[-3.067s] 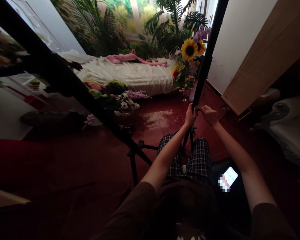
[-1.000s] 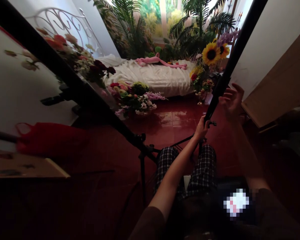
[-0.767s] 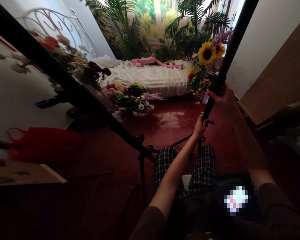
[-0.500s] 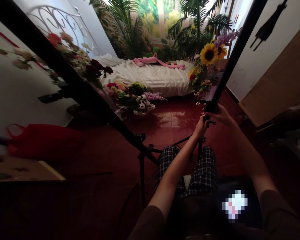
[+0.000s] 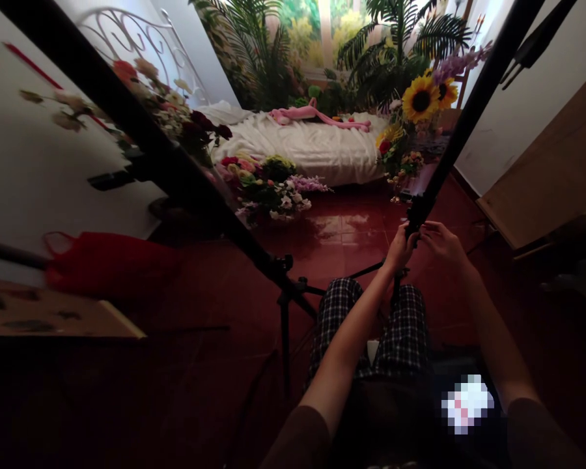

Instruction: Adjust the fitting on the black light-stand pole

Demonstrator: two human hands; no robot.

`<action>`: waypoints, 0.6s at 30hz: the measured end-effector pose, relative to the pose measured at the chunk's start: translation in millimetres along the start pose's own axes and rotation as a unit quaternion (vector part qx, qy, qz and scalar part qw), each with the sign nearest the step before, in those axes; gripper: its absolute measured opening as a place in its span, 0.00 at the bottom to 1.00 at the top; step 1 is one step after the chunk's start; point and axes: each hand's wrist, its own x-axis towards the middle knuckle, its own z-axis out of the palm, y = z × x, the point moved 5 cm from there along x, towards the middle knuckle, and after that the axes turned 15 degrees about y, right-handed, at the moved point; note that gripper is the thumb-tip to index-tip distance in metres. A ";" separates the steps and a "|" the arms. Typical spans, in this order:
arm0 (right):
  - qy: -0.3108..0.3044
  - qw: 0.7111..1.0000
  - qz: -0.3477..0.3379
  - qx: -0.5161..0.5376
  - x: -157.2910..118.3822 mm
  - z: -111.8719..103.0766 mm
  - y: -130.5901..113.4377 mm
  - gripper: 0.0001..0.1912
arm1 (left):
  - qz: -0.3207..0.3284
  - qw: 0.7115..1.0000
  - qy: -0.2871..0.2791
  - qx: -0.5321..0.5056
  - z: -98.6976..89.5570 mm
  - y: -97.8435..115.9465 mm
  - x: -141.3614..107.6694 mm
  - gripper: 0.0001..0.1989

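A black stand pole (image 5: 456,140) leans up to the right from between my knees, with a dark collar (image 5: 420,207) on it. My left hand (image 5: 401,249) is wrapped round the pole just below that collar. Right beside the pole, my right hand (image 5: 443,242) has its fingers stretched out and somewhat apart, with nothing visible in them. Whether its fingertips touch the pole is hard to make out. A second black stand (image 5: 215,202) slants across the left side, its knobs and legs low in the view.
Flower arrangements (image 5: 278,185) stand before a bed draped in white cloth (image 5: 312,150), where a pink plush toy (image 5: 297,115) lies. Sunflowers (image 5: 420,99) are at the right. A red bag (image 5: 107,264) and a board (image 5: 63,312) are at left. A black plug (image 5: 534,49) hangs upper right.
My right hand has come off the collar and its fingers have opened beside the pole. My left hand still holds the pole, slightly lower. The whole view has shifted, scenery sliding right.
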 end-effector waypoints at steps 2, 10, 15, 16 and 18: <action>0.014 1.000 -0.005 0.007 -9.2 -9.9 6.0 0.21 | 0.001 1.000 -0.001 0.003 0.0 2.0 0.3 0.16; 0.029 0.998 0.049 0.021 -16.6 -9.5 23.2 0.22 | 0.018 1.000 0.008 0.005 0.0 1.4 0.6 0.16; 0.029 0.992 0.113 0.038 -9.8 5.4 29.4 0.22 | 0.006 1.000 0.007 0.009 -0.4 3.2 0.9 0.16; 0.024 0.988 0.140 0.060 -8.1 8.9 30.9 0.21 | 0.003 1.000 0.007 0.010 -0.6 3.9 1.0 0.17; 0.018 0.971 0.214 0.107 -5.5 15.1 34.3 0.19 | -0.008 1.000 0.006 0.015 -0.9 5.6 1.1 0.17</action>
